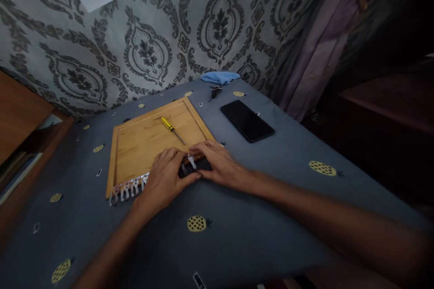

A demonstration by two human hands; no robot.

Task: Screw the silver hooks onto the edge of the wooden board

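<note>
A: Around it?
B: Yellow screwdriver [173, 129] on the wooden panel [139, 142]; dark phone [247, 120] right, blue rag [220, 77] beyond. Hands hide part of the clip row [126, 188].
A: Surface?
B: Pineapple-print tablecloth [237, 216], patterned wall [190, 13] behind.
A: Orientation, hands?
B: Panel mid-table, clip edge facing wearer; row runs left-right, left end nearer. Left hand [164, 174], right hand [220, 165] curled narrow there; can't tell grip.

My left hand [162, 180] and right hand [222, 165], both bare.
My left forearm [115, 241] is bare and slim, broadening toward seven o'clock until the frame cuts it. My right forearm [305, 203] , bare too, shows longer, narrow near the hand and thickening toward four o'clock, where it blurs into shade. My fingers [201, 148] are slender, their finer detail too small to make out.
</note>
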